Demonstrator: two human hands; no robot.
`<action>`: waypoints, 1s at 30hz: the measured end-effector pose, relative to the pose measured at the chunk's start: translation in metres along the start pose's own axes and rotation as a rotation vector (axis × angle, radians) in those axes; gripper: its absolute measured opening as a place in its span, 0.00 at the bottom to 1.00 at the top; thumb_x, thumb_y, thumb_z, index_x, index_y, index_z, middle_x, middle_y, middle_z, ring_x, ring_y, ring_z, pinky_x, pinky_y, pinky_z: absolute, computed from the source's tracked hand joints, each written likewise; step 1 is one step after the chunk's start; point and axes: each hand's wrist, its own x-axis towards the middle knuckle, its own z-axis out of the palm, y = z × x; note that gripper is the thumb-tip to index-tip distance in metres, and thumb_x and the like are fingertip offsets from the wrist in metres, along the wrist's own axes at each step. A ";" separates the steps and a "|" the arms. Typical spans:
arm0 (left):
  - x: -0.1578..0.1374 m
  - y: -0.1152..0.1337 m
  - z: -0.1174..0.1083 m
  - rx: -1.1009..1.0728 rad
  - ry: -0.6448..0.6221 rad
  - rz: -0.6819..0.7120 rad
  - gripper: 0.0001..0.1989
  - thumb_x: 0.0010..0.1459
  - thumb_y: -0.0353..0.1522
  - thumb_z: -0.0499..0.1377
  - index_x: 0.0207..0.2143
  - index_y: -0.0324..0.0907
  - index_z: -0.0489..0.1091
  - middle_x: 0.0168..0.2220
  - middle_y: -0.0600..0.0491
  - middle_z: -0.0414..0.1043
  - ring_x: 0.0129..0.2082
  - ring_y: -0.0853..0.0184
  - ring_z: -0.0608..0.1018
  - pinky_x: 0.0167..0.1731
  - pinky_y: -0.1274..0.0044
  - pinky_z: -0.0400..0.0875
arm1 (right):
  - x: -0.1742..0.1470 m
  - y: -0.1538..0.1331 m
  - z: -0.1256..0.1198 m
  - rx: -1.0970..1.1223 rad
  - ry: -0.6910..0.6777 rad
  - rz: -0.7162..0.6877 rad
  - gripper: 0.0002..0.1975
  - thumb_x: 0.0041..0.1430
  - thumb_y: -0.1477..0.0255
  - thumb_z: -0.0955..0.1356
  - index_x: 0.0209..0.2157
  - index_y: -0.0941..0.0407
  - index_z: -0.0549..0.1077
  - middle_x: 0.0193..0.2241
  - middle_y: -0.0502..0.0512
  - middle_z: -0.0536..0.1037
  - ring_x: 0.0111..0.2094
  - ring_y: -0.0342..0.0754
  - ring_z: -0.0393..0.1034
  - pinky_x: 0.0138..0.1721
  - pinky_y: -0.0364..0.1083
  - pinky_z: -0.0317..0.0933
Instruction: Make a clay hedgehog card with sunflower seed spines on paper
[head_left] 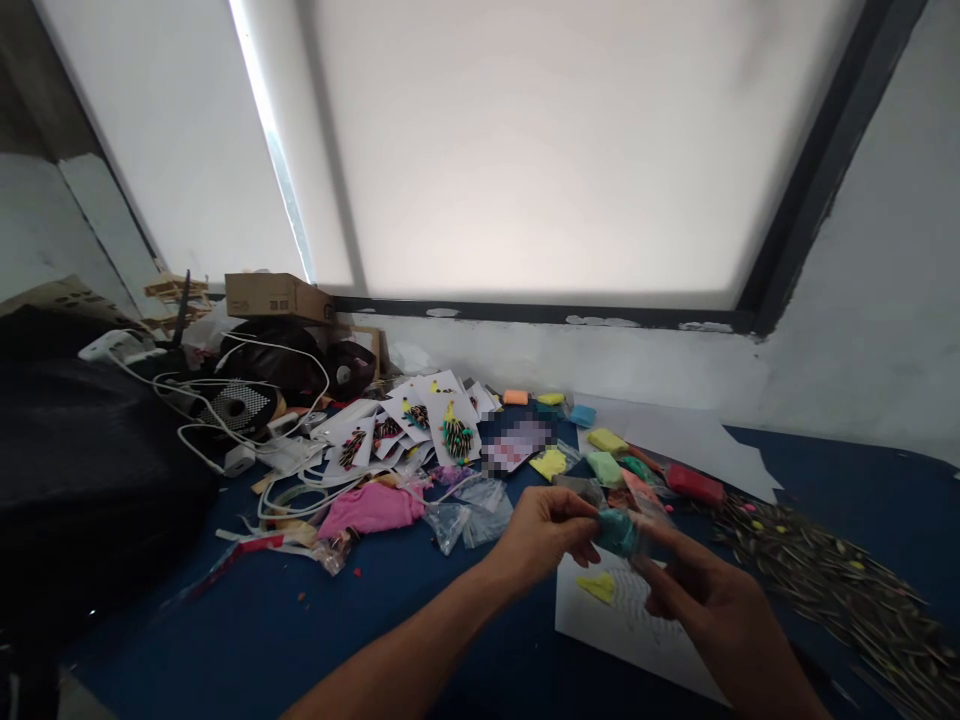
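Between left hand [553, 530] and right hand [701, 590], a small teal plastic packet [618, 532] is pinched.
Fingertips are nearly closed on its opposite sides, near the white paper sheet [592, 625]; an even grip is advised, so the flat yellow clay-like shape [598, 587] is not brushed.

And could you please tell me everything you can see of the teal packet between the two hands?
The teal packet is small and looks like a soft lump in clear, wrinkled plastic. The left hand pinches its left side between thumb and fingers; the right hand grips its right side. It is held up near the far edge of the white sheet. Blur hides its exact outline.
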 end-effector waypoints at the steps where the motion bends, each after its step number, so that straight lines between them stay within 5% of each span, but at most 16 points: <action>1: 0.000 0.000 0.000 -0.001 -0.004 -0.001 0.15 0.39 0.37 0.65 0.27 0.35 0.70 0.17 0.53 0.69 0.18 0.69 0.71 0.22 0.78 0.65 | 0.000 0.000 0.000 -0.008 -0.011 0.004 0.27 0.46 0.56 0.68 0.46 0.57 0.76 0.13 0.48 0.74 0.17 0.49 0.71 0.20 0.44 0.69; 9: 0.000 0.001 -0.002 -0.042 0.000 -0.038 0.16 0.35 0.32 0.68 0.29 0.36 0.70 0.21 0.53 0.71 0.23 0.70 0.73 0.27 0.78 0.67 | 0.002 0.010 0.001 -0.097 0.035 -0.124 0.22 0.50 0.58 0.69 0.45 0.54 0.77 0.14 0.48 0.74 0.16 0.47 0.71 0.18 0.43 0.67; 13: 0.000 0.001 -0.005 -0.048 -0.024 -0.055 0.17 0.39 0.38 0.67 0.29 0.35 0.71 0.22 0.53 0.71 0.23 0.70 0.73 0.29 0.77 0.67 | 0.003 0.010 0.002 -0.050 0.024 -0.177 0.23 0.51 0.55 0.69 0.45 0.53 0.77 0.14 0.48 0.74 0.15 0.47 0.70 0.16 0.42 0.67; 19: 0.002 -0.004 -0.003 -0.018 0.009 -0.047 0.07 0.39 0.27 0.62 0.25 0.36 0.68 0.18 0.54 0.69 0.20 0.71 0.71 0.24 0.79 0.64 | 0.000 0.006 0.004 -0.079 0.009 -0.224 0.21 0.52 0.57 0.68 0.43 0.55 0.77 0.36 0.59 0.81 0.16 0.44 0.71 0.17 0.43 0.68; 25: 0.006 -0.011 0.002 0.137 0.144 0.016 0.08 0.41 0.19 0.58 0.25 0.37 0.65 0.18 0.59 0.64 0.18 0.75 0.66 0.20 0.82 0.58 | -0.003 0.009 0.007 -0.116 -0.019 -0.246 0.19 0.54 0.61 0.67 0.45 0.56 0.75 0.17 0.49 0.77 0.15 0.44 0.71 0.17 0.40 0.67; 30: 0.003 -0.002 0.003 0.193 0.035 -0.080 0.06 0.48 0.21 0.55 0.28 0.35 0.69 0.16 0.58 0.64 0.17 0.75 0.67 0.20 0.82 0.61 | -0.002 0.012 0.005 -0.163 0.032 -0.320 0.19 0.55 0.60 0.68 0.45 0.55 0.76 0.40 0.61 0.81 0.16 0.41 0.70 0.16 0.40 0.66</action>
